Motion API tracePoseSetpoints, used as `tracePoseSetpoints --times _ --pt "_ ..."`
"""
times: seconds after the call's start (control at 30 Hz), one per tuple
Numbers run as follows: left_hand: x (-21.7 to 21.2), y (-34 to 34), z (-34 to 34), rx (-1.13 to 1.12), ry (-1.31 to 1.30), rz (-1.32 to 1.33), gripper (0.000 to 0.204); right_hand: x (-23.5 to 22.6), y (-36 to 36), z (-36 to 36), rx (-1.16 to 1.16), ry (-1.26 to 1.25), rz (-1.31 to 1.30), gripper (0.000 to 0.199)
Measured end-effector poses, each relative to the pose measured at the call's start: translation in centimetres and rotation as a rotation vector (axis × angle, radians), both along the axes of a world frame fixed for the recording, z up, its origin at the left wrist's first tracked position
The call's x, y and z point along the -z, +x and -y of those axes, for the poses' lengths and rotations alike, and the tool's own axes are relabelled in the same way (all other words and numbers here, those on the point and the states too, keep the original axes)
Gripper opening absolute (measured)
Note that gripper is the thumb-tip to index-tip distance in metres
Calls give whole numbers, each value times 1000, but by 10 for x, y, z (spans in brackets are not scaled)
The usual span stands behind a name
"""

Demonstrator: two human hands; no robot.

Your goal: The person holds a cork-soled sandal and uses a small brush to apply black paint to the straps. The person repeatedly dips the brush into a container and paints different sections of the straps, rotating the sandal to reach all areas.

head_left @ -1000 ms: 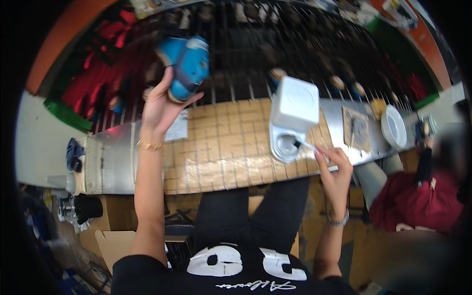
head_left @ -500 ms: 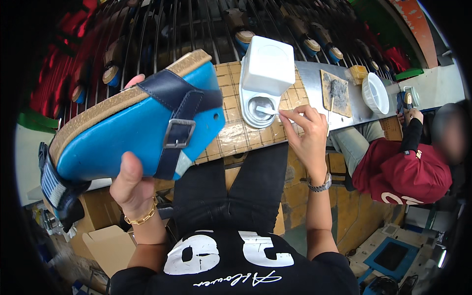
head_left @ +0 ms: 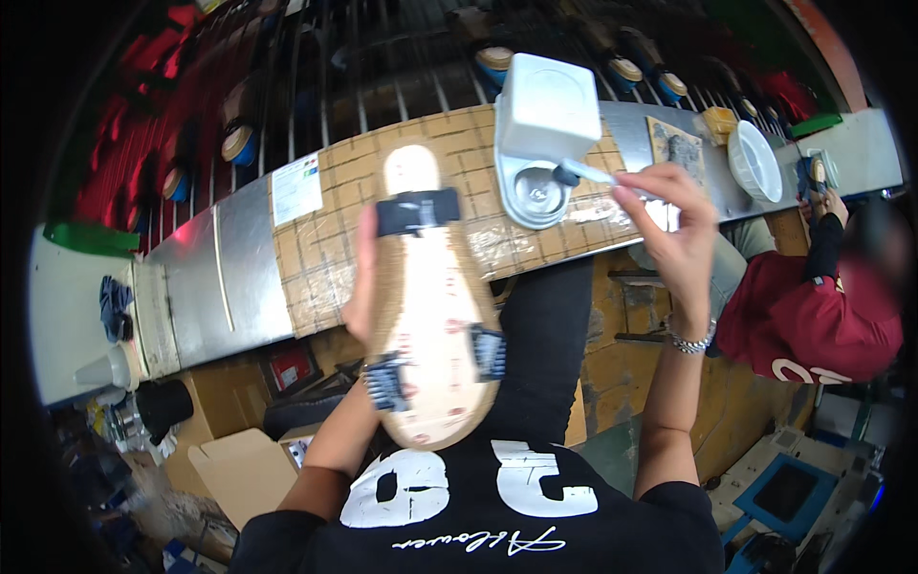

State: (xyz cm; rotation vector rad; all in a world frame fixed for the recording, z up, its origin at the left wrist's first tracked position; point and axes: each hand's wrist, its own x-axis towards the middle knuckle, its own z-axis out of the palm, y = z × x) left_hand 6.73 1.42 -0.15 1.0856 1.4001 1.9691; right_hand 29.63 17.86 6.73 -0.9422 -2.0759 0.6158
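My left hand holds a sandal by its side, fingers partly hidden behind it. The pale, open underside faces up, with dark strap ends folded onto it: one band across the heel part and two striped ends near the toe. The last inside is hidden from here. Between thumb and fingertips, my right hand pinches a small brush with a white handle and dark tip. That tip is above the rim of the round metal cup on a white dispenser.
Brown gridded cardboard covers part of the metal bench. Behind it, a rack of rods carries several lasted shoes. A white bowl and a stained board lie rightward, near a co-worker in a maroon top.
My left hand has turned the sandal from its side to its underside and brought it toward my body. My right hand has lifted the brush out of the cup, up and rightward.
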Motion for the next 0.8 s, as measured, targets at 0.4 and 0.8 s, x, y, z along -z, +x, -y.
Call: tracePoseSetpoints --times 0.4,0.8 --pt "-3 0 -6 10 90 -740 79 -40 -42 66 -108 214 -141 27" --pt "-19 -1 5 141 -72 -567 73 -57 -39 45 -226 498 -122 30"
